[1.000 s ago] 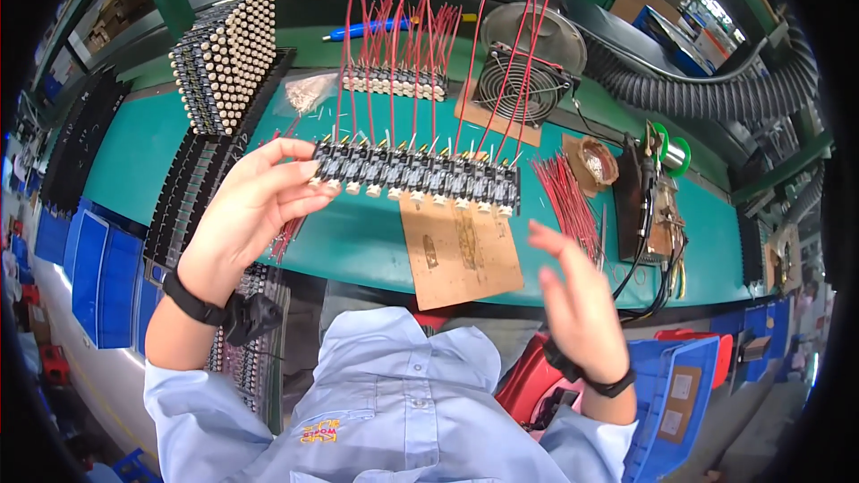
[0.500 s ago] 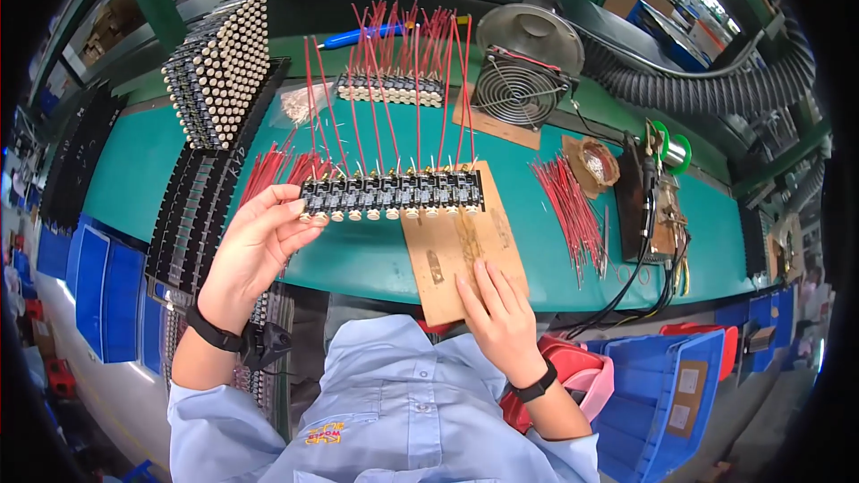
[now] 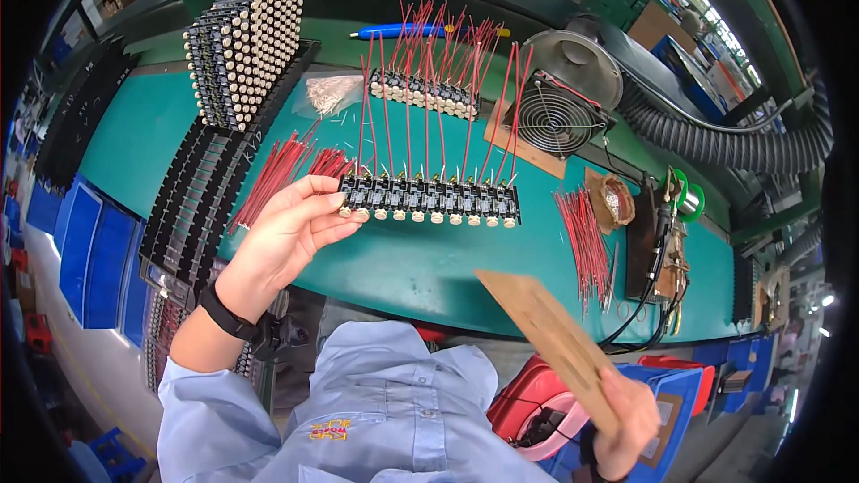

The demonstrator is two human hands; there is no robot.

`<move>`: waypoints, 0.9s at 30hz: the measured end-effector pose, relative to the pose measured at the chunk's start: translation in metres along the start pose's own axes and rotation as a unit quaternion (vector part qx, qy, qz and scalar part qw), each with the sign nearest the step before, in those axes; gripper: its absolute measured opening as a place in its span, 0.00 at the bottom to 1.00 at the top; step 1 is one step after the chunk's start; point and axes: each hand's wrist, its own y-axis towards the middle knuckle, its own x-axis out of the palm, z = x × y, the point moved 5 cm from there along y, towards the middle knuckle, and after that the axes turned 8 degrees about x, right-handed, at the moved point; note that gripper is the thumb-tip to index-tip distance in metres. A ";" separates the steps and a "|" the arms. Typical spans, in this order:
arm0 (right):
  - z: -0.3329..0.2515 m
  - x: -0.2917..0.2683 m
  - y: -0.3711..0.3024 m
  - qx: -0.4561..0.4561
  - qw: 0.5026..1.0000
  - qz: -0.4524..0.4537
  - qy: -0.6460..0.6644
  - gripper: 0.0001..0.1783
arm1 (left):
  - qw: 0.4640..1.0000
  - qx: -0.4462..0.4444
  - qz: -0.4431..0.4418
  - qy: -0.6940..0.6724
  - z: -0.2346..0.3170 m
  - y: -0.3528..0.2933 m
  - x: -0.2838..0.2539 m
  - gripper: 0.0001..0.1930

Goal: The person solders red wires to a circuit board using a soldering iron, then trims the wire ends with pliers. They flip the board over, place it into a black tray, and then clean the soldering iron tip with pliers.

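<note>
Holding the wired strip (image 3: 429, 200) up by one end: left grip (image 3: 291, 228) has thumb and fingers pinched on its left tip, no gap. Strip is left of the fan (image 3: 555, 116) and on its near side, about level, looks lifted off the tabletop (image 3: 412, 259); red wires stand up from its far edge. Right grip (image 3: 631, 420) is closed round the near end of a brown board (image 3: 555, 331), tilted, well out on the fan's near side and reaching over the tabletop's front edge. Can't tell if its far corner touches.

Doing it well, my read: the pinch leaves the strip's right end unsupported, so hold it level, squeeze the body, not the wires. Move the board low and flat, clear of the strip's underside.

Room: best is the bare green patch left of the fan, near side, running to the front edge. Limits: loose red wires (image 3: 586, 246) straight out on the fan's near side, tool stand (image 3: 640, 259) right of those. Left of the fan, stacked strips (image 3: 425, 94) bristle with wires that could snag; depth gap hard to judge. Farther left, wire heap (image 3: 282, 170); don't drag the forearm through.
</note>
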 end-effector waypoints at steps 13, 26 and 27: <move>0.037 0.052 0.047 0.391 0.710 -0.049 0.583 0.24 | 0.999 -0.039 -0.020 -0.009 -0.035 -0.014 0.028 0.09; 0.043 0.083 0.058 0.473 0.641 -0.133 0.589 0.23 | 0.994 -0.066 -0.075 -0.041 -0.071 -0.017 0.041 0.09; 0.043 0.085 0.059 0.473 0.638 -0.136 0.592 0.22 | 0.994 -0.066 -0.076 -0.049 -0.074 -0.016 0.041 0.09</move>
